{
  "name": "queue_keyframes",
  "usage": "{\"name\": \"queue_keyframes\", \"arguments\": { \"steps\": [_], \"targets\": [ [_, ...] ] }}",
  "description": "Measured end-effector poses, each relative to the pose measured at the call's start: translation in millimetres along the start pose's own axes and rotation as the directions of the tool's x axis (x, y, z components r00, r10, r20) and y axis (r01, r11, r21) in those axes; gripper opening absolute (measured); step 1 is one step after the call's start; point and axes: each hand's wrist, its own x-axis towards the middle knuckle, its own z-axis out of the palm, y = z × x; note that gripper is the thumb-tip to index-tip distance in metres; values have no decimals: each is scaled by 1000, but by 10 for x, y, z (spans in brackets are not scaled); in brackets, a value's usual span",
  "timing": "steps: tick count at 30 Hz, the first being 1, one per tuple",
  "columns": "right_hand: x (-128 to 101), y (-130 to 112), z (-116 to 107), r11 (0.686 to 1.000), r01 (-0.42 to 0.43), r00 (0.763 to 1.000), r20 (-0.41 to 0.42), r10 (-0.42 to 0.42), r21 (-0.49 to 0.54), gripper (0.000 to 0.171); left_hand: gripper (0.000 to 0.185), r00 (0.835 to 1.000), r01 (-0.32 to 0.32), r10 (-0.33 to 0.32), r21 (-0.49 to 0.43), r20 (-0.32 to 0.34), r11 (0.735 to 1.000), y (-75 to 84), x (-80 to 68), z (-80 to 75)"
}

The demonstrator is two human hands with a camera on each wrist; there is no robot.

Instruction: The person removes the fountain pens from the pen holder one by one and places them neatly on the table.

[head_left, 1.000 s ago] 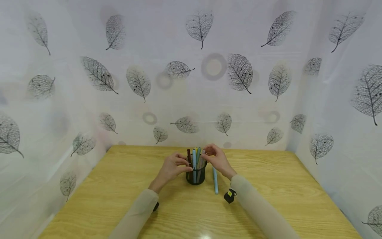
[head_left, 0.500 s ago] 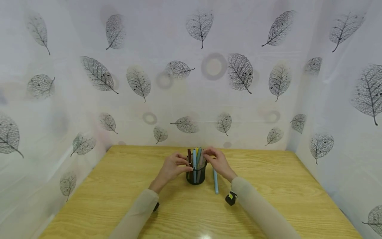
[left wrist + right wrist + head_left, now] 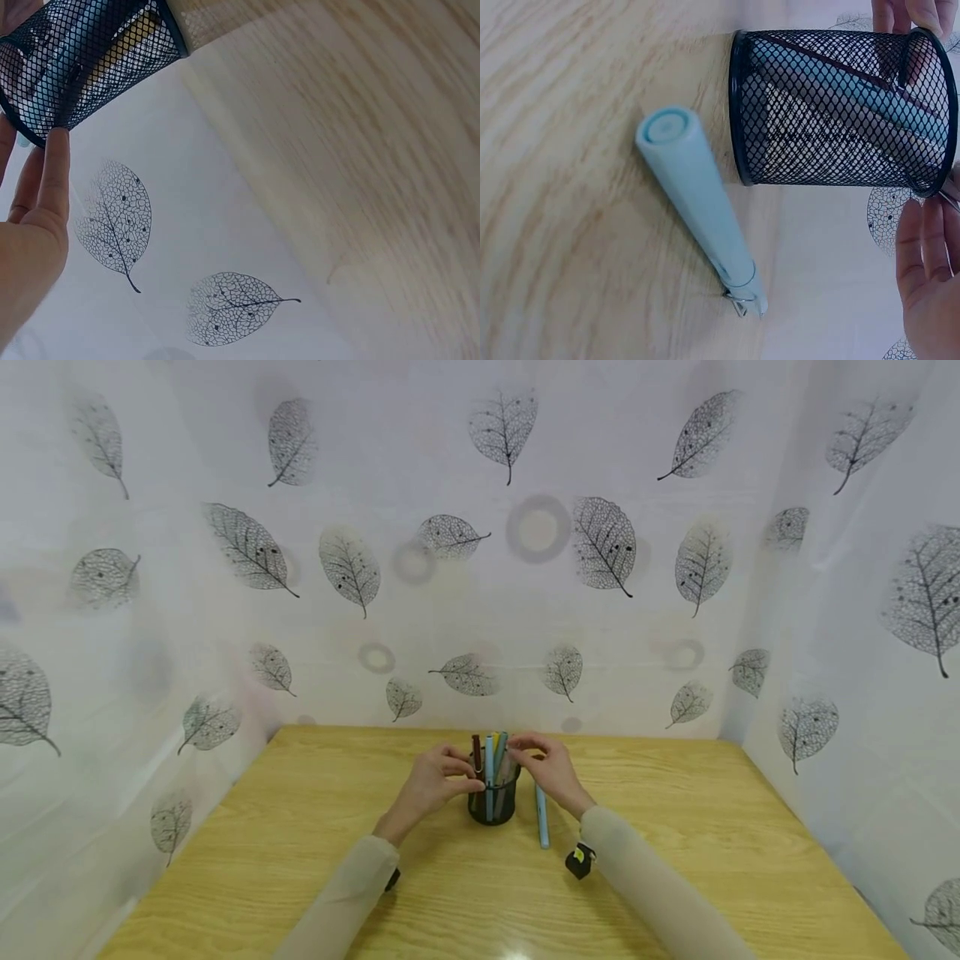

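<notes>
A black mesh pen holder point(image 3: 492, 810) stands upright on the table with several pens in it. A dark brown pen point(image 3: 476, 752), a light blue pen point(image 3: 489, 760) and a green-grey pen point(image 3: 500, 758) lean inside. My left hand point(image 3: 437, 777) grips the holder's rim from the left, thumb in front; in the left wrist view, fingers point(image 3: 54, 169) touch the rim. At the right side of the rim my right hand point(image 3: 551, 768) pinches a greyish pen, mostly hidden by fingers and mesh. Another light blue pen point(image 3: 701, 202), capped, lies on the table right of the holder.
The wooden table point(image 3: 315, 802) meets a pale leaf-printed curtain point(image 3: 465, 610) at the back and both sides. A black wrist-worn device point(image 3: 579, 862) hangs under the right sleeve point(image 3: 652, 877).
The right hand has lowered slightly at the rim, and the greyish pen's top has sunk with it. The left hand and the loose light blue pen have stayed in place.
</notes>
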Motion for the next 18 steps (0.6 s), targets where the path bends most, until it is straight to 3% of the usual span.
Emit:
{"name": "queue_keyframes", "arguments": {
  "steps": [9, 18],
  "targets": [
    [4, -78, -2, 992, -4, 995, -95, 16, 125, 24, 11, 999, -26, 24, 88, 21, 996, -14, 10, 33],
    [59, -74, -29, 988, 19, 993, -119, 0, 156, 26, 13, 998, -61, 58, 113, 28, 992, 10, 21, 7]
  ]
}}
